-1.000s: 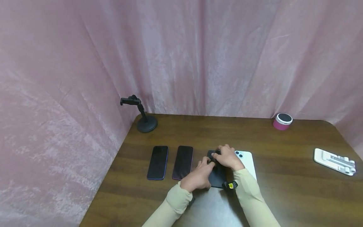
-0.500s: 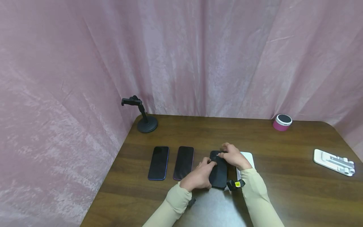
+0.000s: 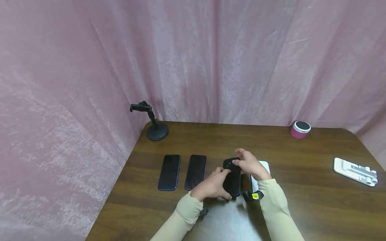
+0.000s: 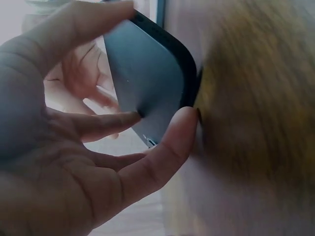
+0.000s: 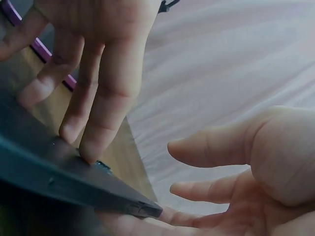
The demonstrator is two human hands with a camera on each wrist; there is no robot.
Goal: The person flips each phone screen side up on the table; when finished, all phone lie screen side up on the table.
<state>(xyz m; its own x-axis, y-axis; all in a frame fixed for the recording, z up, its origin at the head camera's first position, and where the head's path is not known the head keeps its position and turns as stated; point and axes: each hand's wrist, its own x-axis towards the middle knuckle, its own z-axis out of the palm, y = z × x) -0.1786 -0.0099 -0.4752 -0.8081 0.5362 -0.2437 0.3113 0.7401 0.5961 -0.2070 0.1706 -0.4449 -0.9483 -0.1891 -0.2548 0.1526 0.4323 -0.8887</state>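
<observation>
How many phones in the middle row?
4: left to right, the blue-edged phone, the purple-edged phone, the black phone between the left hand and right hand, then the white phone, partly hidden.

Over the last second your right hand [image 3: 250, 164] has slid rightward, away from your left hand [image 3: 210, 186], leaving the black smartphone's camera area for its far right edge and covering the lenses of the white smartphone [image 3: 254, 184], which showed just beyond your grip a second ago. The black smartphone [image 3: 231, 182], then flat between your hands, now looks raised and tilted off the tabletop [image 3: 144, 214], its back darker, while your left hand's nearest digit has moved from its side to its near edge.
</observation>
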